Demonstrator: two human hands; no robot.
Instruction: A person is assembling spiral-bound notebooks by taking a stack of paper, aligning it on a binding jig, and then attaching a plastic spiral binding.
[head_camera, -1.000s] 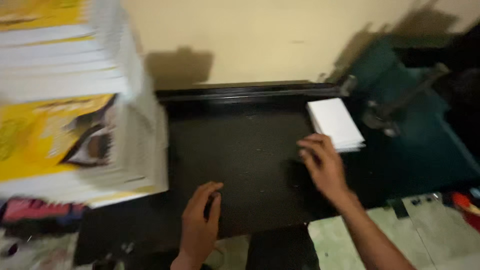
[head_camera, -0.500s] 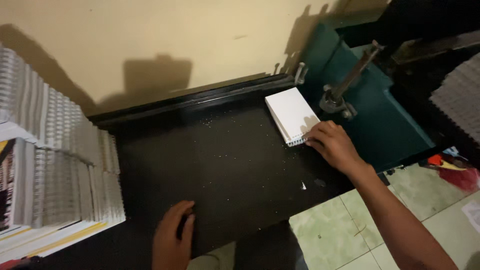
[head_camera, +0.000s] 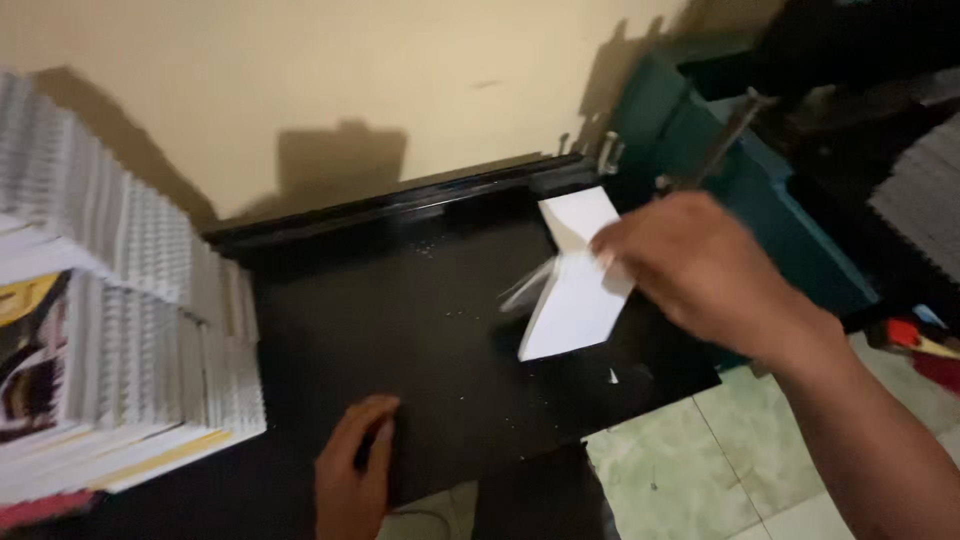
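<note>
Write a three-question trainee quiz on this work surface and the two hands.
1. True or false: the right hand is lifting a wad of white sheets off the black table.
2. Where does the left hand rest?
A. on the book stacks
B. flat on the table's near edge
C. on the green machine
3. Fill in: piles of books stand at the table's ____ side.

Key
1. True
2. B
3. left
</note>
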